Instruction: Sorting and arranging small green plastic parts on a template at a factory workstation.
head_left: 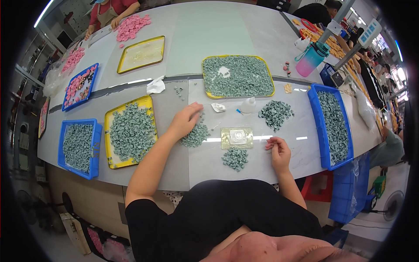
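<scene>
My left hand (187, 120) lies over the far side of a small pile of grey-green pieces (195, 137), its fingers stretched out and touching the pile's edge. To the right, my right hand (279, 153) hovers just above the table with fingers curled in and thumb close to them. Whatever it may pinch is too small to make out. Between the hands sits a small clear block (238, 137) with a pale round shape at its centre. Nearer to me is another little heap of green pieces (235, 159), and a darker heap (276, 115) rests beyond my right hand.
Yellow trays of green pieces (131, 133) (239, 76) and blue crates (80, 148) (331, 126) surround the work area. A white squeeze bottle (248, 105), crumpled tissue (218, 107) and a blue-pink drinking bottle (312, 60) stand farther off. Across the table, a person (111, 13) handles pink pieces (132, 28).
</scene>
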A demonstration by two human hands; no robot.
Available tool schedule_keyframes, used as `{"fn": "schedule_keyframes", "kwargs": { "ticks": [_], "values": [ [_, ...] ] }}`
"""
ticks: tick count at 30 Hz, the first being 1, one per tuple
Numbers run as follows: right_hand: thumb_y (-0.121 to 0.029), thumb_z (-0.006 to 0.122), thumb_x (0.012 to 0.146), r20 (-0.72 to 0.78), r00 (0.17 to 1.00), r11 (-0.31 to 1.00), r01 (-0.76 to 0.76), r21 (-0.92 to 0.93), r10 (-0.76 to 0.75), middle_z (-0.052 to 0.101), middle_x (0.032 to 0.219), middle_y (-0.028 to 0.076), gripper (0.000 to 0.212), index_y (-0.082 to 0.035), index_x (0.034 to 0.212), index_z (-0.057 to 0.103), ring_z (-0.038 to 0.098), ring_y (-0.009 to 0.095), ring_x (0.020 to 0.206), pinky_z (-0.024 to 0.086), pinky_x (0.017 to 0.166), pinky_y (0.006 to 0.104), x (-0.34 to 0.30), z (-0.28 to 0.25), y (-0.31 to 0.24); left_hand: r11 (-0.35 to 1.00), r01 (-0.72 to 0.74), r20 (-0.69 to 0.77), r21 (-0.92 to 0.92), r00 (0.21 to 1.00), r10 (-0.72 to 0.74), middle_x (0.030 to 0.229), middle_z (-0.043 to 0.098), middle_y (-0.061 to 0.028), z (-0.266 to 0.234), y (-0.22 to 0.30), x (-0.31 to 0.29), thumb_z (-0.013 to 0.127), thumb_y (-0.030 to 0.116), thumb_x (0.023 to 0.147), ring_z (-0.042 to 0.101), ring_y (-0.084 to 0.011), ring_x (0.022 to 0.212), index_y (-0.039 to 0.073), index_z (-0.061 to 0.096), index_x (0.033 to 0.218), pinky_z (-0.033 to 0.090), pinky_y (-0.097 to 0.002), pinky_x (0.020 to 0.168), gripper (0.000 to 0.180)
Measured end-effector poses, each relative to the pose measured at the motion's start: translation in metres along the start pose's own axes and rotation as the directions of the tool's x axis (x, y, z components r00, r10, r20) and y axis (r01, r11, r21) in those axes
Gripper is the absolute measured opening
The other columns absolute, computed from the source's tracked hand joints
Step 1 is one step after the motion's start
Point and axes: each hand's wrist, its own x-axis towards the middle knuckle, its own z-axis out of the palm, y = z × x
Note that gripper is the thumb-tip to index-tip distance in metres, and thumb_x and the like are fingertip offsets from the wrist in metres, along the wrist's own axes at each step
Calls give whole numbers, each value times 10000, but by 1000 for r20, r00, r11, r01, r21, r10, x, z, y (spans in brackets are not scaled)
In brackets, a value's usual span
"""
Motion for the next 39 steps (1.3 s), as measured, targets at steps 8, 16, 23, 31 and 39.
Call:
{"fn": "schedule_keyframes", "kwargs": {
  "ticks": [8, 16, 23, 31, 39],
  "values": [
    [31, 416, 903, -18, 999, 999, -33, -38, 32, 589, 885, 98, 162, 50, 1013, 534, 566, 116, 733, 480, 687, 241, 4, -7, 3, 945, -258, 192, 200, 956, 220, 1258, 508, -134, 12, 12, -7, 528, 125, 860, 400, -283, 1245, 1, 546, 1141, 340, -372, 1016, 308],
    [44, 431, 881, 11, 999, 998, -36, -57, 36, 604, 885, 100, 164, 53, 979, 562, 579, 120, 733, 485, 675, 238, 10, -9, 7, 885, -372, 120, 280, 928, 352, 1209, 542, -116, 21, 42, -18, 578, 113, 812, 438, -273, 1215, 32, 588, 1068, 345, -437, 1006, 269],
    [12, 488, 883, -47, 981, 979, -182, 93, 187, 621, 946, 120, 152, 47, 1001, 577, 593, 132, 775, 492, 730, 248, 12, -16, -4, 757, -419, 131, 500, 901, 413, 1162, 573, -79, 46, 42, -26, 607, 103, 775, 484, -265, 1158, 29, 606, 1029, 340, -445, 999, 265],
    [-22, 487, 885, 153, 906, 693, -403, 598, 395, 591, 1077, 184, 300, 39, 1179, 485, 609, 237, 936, 496, 838, 323, 21, -27, -48, 694, -340, 66, 634, 918, 390, 1139, 583, -88, 62, 49, -18, 602, 83, 774, 497, -264, 1140, 11, 609, 1004, 328, -464, 1001, 241],
    [-14, 481, 888, 432, 846, 544, -532, 649, 312, 563, 1131, 227, 362, 48, 1241, 434, 562, 326, 1064, 475, 911, 406, 20, -29, -94, 797, -252, 1, 549, 954, 300, 1171, 565, -103, 90, 60, -17, 570, 65, 803, 479, -281, 1159, 15, 595, 1047, 313, -464, 1004, 251]
  ]
}}
